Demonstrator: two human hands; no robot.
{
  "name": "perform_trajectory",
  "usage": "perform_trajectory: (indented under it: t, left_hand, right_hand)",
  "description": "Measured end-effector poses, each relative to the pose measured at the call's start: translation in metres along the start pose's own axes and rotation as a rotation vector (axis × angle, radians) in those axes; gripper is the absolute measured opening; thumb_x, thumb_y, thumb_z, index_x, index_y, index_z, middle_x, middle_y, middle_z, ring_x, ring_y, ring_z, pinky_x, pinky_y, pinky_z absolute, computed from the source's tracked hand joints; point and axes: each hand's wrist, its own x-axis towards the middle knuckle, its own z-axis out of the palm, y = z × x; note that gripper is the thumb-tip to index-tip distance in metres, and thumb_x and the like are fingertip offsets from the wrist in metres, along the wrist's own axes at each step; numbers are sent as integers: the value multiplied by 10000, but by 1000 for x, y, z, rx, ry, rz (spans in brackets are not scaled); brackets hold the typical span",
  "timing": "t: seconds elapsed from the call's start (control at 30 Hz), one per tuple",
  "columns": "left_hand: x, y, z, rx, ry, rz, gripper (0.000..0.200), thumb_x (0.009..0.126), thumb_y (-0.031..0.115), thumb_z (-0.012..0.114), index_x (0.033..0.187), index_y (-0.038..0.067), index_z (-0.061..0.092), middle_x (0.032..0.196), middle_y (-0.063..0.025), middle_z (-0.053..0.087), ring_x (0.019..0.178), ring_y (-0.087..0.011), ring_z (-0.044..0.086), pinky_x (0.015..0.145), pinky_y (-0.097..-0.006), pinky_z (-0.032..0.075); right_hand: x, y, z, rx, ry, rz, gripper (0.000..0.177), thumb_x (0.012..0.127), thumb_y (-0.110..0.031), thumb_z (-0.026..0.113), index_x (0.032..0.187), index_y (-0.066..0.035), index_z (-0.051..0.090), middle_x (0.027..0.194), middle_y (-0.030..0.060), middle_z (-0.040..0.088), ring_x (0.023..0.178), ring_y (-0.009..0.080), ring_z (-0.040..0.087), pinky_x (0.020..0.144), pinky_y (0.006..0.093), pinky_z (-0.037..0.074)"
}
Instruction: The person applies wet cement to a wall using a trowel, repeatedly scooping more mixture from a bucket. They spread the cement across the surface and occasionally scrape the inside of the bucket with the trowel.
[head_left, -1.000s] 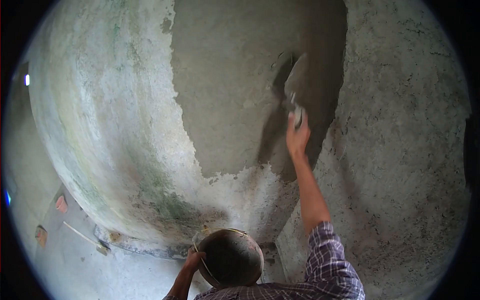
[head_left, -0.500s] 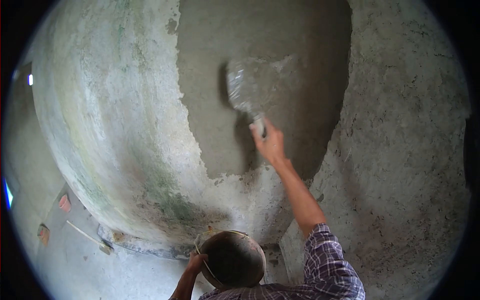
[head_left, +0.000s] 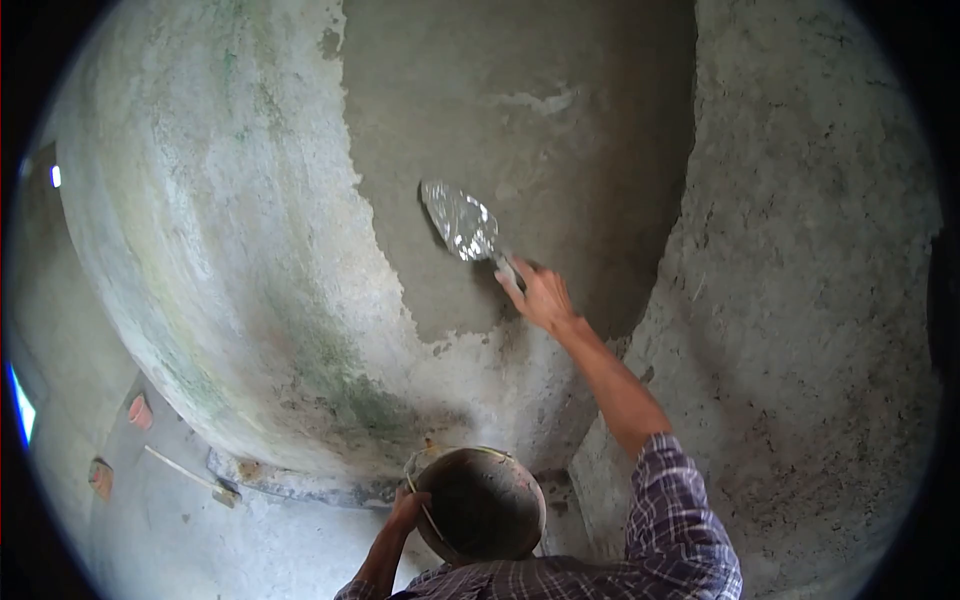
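A trowel with a wet, shiny metal blade is gripped by its handle in my right hand. Its blade lies close against the smooth, dark plaster on the wall, with the tip pointing up and left. Low in the view, my left hand is closed on the rim and wire handle of a bucket. The bucket is tilted toward me, its inside dark, so whatever it holds is hidden in shadow.
Rough old wall with green stains borders the plaster on the left, and another rough wall meets it on the right. On the floor at lower left are a long-handled tool, a reddish pot and a brownish block-like object.
The trowel has come down and slightly left across the plaster, its blade turning more to the left. My left hand still holds the bucket, and the view has shifted slightly.
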Motion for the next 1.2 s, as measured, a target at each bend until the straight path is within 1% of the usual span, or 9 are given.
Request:
perform_trajectory:
  t: [0.1, 0.23, 0.4, 0.5, 0.7, 0.83, 0.9, 1.07, 1.2]
  left_hand:
    - [-5, 12, 3, 2, 3, -24, 216, 615, -3, 602, 821, -64, 627, 690, -67, 599, 564, -164, 562, 492, -292, 436]
    - [-12, 23, 7, -27, 18, -27, 244, 607, -24, 596, 845, -65, 625, 703, -63, 601, 580, -168, 573, 515, -292, 459]
    - [-17, 17, 3, -101, 23, 24, 265, 597, -29, 593, 857, -67, 632, 697, -53, 593, 591, -176, 577, 526, -302, 465]
    - [-3, 1, -4, -19, 21, 6, 255, 593, -8, 592, 836, -71, 637, 683, -51, 586, 588, -173, 566, 523, -303, 451]
    - [0, -2, -3, 78, 23, -37, 256, 582, 9, 588, 820, -69, 643, 685, -55, 593, 591, -166, 563, 527, -304, 447]
    - [-15, 18, 6, 59, 17, 21, 247, 576, -2, 568, 816, -16, 628, 644, -32, 557, 548, -155, 542, 490, -281, 428]
    - [-16, 16, 4, 22, -5, 8, 268, 576, -4, 583, 830, -61, 645, 719, -57, 605, 618, -172, 580, 541, -300, 457]
    - [-26, 23, 8, 26, 25, -12, 260, 573, -8, 585, 820, -58, 649, 705, -60, 605, 611, -171, 579, 544, -299, 458]
    - [-8, -1, 1, 78, 7, -24, 232, 577, -11, 596, 796, -65, 648, 677, -67, 602, 587, -168, 573, 527, -296, 456]
  right_hand:
    - [-3, 4, -23, 101, 24, 66, 435, 893, -340, 594, 1207, -39, 583, 932, 260, 649, 822, 413, 646, 723, 445, 524]
    - [57, 31, -53, 223, 540, 200, 437, 903, -318, 587, 1179, 21, 579, 928, 282, 645, 877, 436, 633, 737, 432, 510]
    - [110, 31, -45, 273, 553, 330, 446, 908, -333, 570, 1178, 23, 578, 868, 302, 630, 839, 444, 632, 721, 442, 508]
    - [106, -12, -31, 43, 159, 230, 459, 905, -360, 562, 1176, 10, 581, 826, 299, 624, 783, 430, 633, 706, 456, 508]
    - [66, -32, -10, 108, 32, -44, 459, 890, -368, 582, 1170, -4, 589, 791, 276, 629, 760, 421, 637, 690, 464, 511]
    - [71, -7, -50, 242, 291, 338, 433, 900, -339, 577, 1149, 16, 593, 833, 292, 631, 831, 430, 633, 716, 472, 493]
    - [89, 17, -54, 257, 601, 236, 441, 899, -340, 578, 1142, 28, 591, 805, 292, 628, 779, 438, 634, 665, 477, 491]
    - [100, 10, -25, 79, 389, 272, 421, 897, -342, 573, 1121, 14, 605, 764, 280, 628, 730, 432, 635, 640, 487, 500]
    - [59, -21, 3, -6, -74, -84, 450, 881, -380, 584, 1155, -24, 597, 848, 261, 640, 699, 427, 634, 638, 472, 527]
